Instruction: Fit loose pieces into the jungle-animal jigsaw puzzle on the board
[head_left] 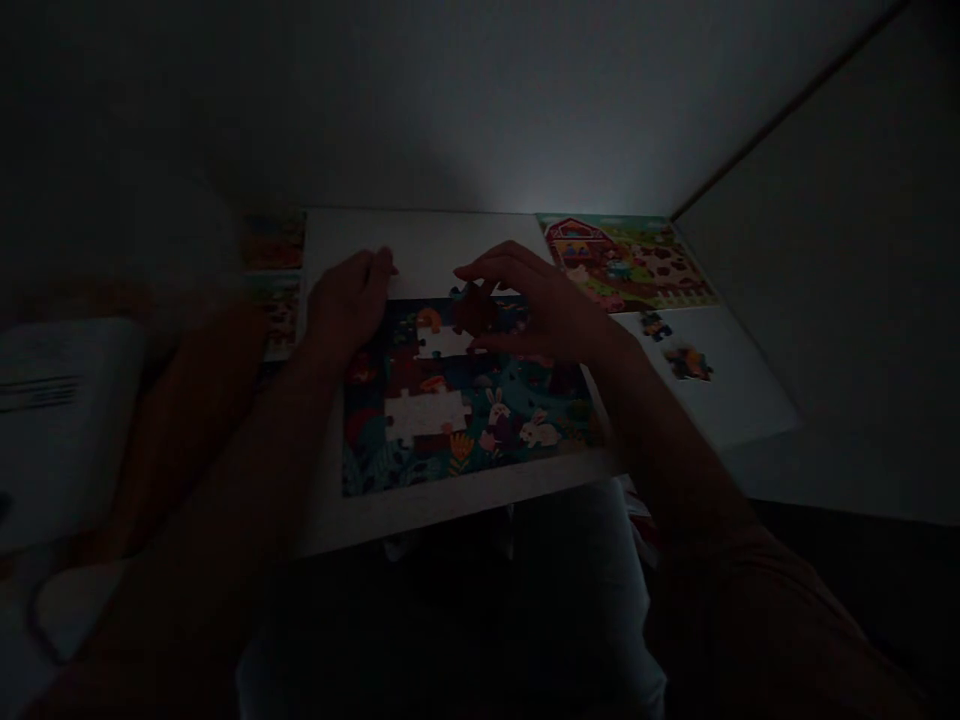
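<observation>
A partly assembled jigsaw puzzle (517,390) lies in front of me, dark blue-green with white rabbits and plants. Two pale gaps show in it, one at its lower left and one higher up. Over the upper gap, my right hand (536,300) holds a dark puzzle piece (472,308) between thumb and fingers. My left hand (349,300) is closed, its fingers curled, by the puzzle's upper left corner. Whether anything is inside it is hidden. The picture is very dim.
Loose puzzle pieces (688,363) lie on the white tabletop (742,400) to the right. Behind them is a farm picture (626,262) with a barn and cow. More coloured pictures (274,240) lie at the left. A white box-like object (67,430) stands at far left. A wall (480,100) rises behind.
</observation>
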